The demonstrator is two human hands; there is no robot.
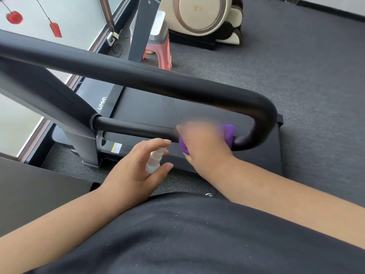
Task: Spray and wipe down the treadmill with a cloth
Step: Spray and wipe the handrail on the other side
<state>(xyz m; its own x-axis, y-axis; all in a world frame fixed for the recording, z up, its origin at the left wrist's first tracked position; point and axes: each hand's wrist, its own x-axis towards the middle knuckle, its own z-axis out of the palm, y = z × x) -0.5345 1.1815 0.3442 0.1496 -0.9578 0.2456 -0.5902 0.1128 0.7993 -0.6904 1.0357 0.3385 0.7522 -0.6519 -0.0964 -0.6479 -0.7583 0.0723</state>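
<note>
Right hand (205, 144), blurred, grips a purple cloth (228, 135) wrapped round the treadmill's lower handrail (136, 128) near its bend. Left hand (136, 171) curls round a small white spray bottle (155, 160) just beside it, above the black deck (256, 161). Grey carpet (296, 76) surrounds the treadmill.

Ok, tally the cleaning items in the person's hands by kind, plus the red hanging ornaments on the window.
Spray bottle: 1, small white one held in the left hand
Cloth: 1, purple, gripped by the right hand around the treadmill handrail
Red hanging ornaments: 2
Total: 4
</note>
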